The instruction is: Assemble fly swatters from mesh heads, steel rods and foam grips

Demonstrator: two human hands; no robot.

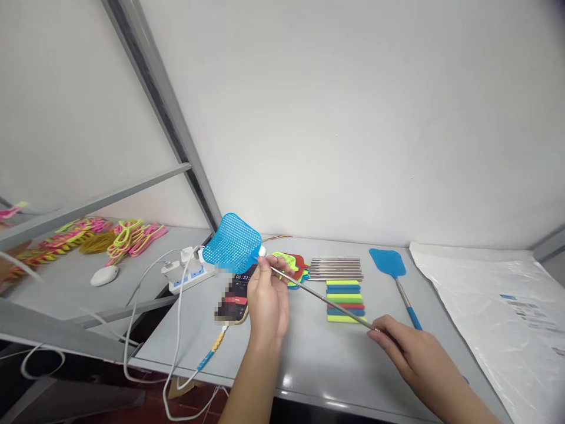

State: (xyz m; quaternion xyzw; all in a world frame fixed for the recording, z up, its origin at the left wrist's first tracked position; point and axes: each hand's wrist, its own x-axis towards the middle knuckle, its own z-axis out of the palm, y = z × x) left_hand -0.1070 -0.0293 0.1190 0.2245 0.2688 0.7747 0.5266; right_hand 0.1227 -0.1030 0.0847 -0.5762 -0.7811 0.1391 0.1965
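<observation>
My left hand [270,294] is closed on the neck of a blue mesh fly swatter head [232,242], where a thin metal rod [324,299] meets it. The rod slants down to the right, and my right hand [406,350] pinches its far end. Behind my left hand lie several swatter heads in yellow-green, red and blue [301,264]. Right of them is a row of metal rods [336,268], with several coloured handle grips [344,301] just in front. A blue fly swatter with a rod and blue grip [402,288] lies beyond my right hand.
A phone [241,297] with a cable lies left of my left hand. Behind it is a white power strip [190,277] with plugs and loose cords. A white plastic package [494,312] covers the right side. Pink and yellow cord bundles [132,238] lie beyond the grey frame.
</observation>
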